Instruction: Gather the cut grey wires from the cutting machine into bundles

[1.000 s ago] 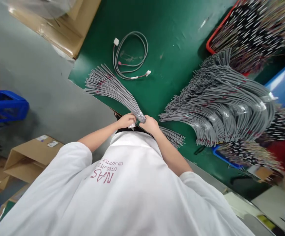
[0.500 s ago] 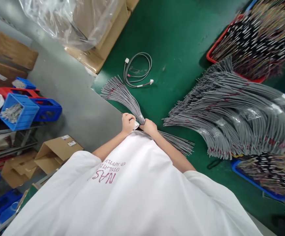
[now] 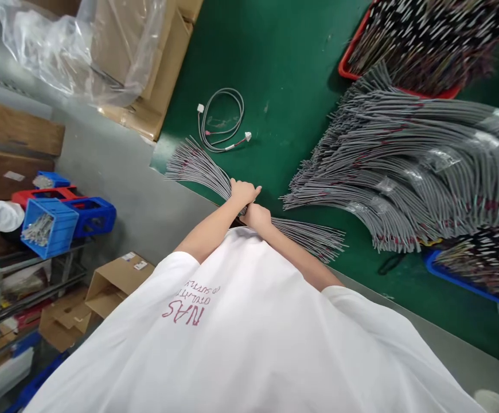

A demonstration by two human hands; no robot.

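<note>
A bundle of grey cables (image 3: 202, 166) lies across the front edge of the green table (image 3: 292, 115), both ends fanned out. My left hand (image 3: 244, 193) is closed over the bundle's middle, its thumb pointing right. Just below it, my right hand (image 3: 258, 218) grips the same bundle, fingers wrapped around it. The hands hide the middle of the cables, and no tape shows between them. Beyond the bundle's left end rests a looped grey cable (image 3: 243, 109) with white connectors.
Several taped grey cable bundles (image 3: 404, 155) are piled on the right. A red tray (image 3: 347, 60) and a blue tray (image 3: 460, 281) hold more wires. A cardboard box (image 3: 170, 69) with clear plastic stands at the back left. Blue bins (image 3: 62, 229) stand on a rack at the left.
My left hand has moved from the bundle's left side up and over its middle. The white piece seen by its fingers is now out of sight. My right hand keeps its grip.
</note>
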